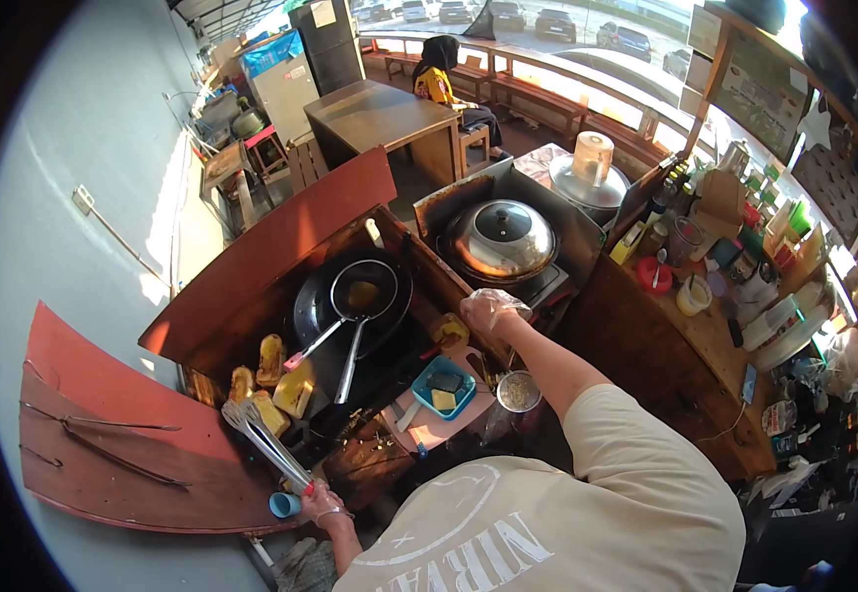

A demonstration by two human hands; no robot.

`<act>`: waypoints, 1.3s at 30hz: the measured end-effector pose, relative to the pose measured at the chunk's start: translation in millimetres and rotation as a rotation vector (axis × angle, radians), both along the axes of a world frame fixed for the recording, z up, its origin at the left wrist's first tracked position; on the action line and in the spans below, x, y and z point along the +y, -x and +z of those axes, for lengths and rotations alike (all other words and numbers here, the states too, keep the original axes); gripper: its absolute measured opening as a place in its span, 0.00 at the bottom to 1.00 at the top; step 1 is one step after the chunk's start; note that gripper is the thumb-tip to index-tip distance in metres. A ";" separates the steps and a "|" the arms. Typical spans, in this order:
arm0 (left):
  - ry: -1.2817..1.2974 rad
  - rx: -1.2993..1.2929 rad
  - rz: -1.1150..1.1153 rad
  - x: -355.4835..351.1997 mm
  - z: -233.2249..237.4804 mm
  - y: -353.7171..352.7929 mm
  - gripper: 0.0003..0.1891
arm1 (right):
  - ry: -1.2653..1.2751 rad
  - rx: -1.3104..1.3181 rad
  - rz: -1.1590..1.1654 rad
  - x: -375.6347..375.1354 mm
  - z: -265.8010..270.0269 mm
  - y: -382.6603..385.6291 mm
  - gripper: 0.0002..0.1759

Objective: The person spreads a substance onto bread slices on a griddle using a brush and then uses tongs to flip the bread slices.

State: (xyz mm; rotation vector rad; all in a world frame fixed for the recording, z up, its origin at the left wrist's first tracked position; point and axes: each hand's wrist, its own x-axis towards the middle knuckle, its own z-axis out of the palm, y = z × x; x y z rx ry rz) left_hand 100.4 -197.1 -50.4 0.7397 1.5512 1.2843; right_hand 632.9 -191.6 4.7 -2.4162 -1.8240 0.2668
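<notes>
Low on the left, my left hand [325, 503] is closed round the handle of metal tongs [269, 444], whose tips lie by toasted bread pieces [269, 409]. My right hand [488, 308], in a clear plastic glove, is over the wooden edge right of the stove; its fingers are blurred and what they hold, if anything, is unclear. A bread piece [451, 331] lies just below and left of it. A black wok [316, 306] holds a strainer [363, 288] and a ladle. A blue container [444, 389] with yellow blocks sits on a pink board [419, 424].
A lidded pan [501, 239] stands on a second stove at centre. Bottles, jars and a red bowl [655, 276] crowd the right counter [676, 326]. A metal bowl [519, 392] is beside the board. A person [437, 84] sits by a table [380, 111] behind.
</notes>
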 end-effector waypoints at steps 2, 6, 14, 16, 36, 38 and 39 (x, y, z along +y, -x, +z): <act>0.022 0.024 -0.007 0.2 2.9 -0.5 0.03 | 0.019 -0.003 -0.012 -1.3 6.6 2.8 0.15; 0.001 -0.022 -0.001 2.1 -1.8 1.2 0.03 | 0.022 0.027 -0.029 0.3 5.0 1.2 0.15; -0.014 0.014 -0.027 6.1 -12.2 6.1 0.04 | 0.018 0.022 -0.022 1.4 -1.4 -1.6 0.15; -0.014 0.010 -0.030 6.8 -13.3 6.5 0.04 | -0.003 0.015 -0.011 -0.2 0.1 -0.8 0.14; 0.001 -0.019 -0.007 -0.4 -3.5 2.4 0.02 | -0.012 0.100 -0.058 -1.7 1.6 -1.9 0.16; 0.003 -0.001 0.005 -2.2 -1.6 1.2 0.02 | -0.004 0.101 -0.066 -1.3 -1.0 -2.2 0.16; 0.003 -0.001 0.006 -2.7 -2.2 1.5 0.02 | -0.014 0.102 -0.060 0.6 -4.5 -3.6 0.16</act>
